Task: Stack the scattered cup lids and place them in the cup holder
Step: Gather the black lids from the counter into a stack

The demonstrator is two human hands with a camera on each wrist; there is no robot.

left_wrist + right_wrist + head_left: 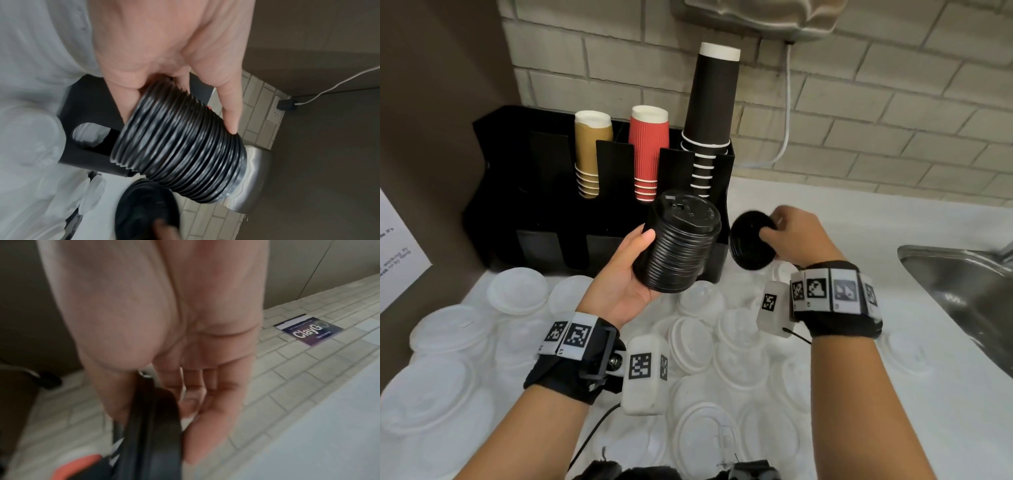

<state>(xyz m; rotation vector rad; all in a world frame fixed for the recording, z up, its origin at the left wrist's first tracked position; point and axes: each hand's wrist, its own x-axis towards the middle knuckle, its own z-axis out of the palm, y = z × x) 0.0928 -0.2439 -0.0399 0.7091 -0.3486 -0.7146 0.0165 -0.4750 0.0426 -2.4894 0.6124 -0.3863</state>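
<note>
- While the left hand [626, 274] grips a tall stack of black lids [678, 243] from below, with the thumb on its side, the head view shows the right hand [796, 236] pinching a single black lid [751, 240] just beside the stack. Both are held above the white counter [859, 219], in front of the black cup holder [493, 164], which carries gold cups [589, 154], red cups [647, 154] and black cups [710, 113]. Many white lids [517, 291] lie scattered on the counter, and a metal sink [962, 291] is at the right.
- From the left wrist, the fingers [230, 104] curl around the ribbed stack of black lids [179, 146]; the single black lid [144, 211] is blurred below it.
- From the right wrist, the thumb and the fingers [205, 426] are closed on the edge of the single black lid [148, 426]; this view is blurred.
</note>
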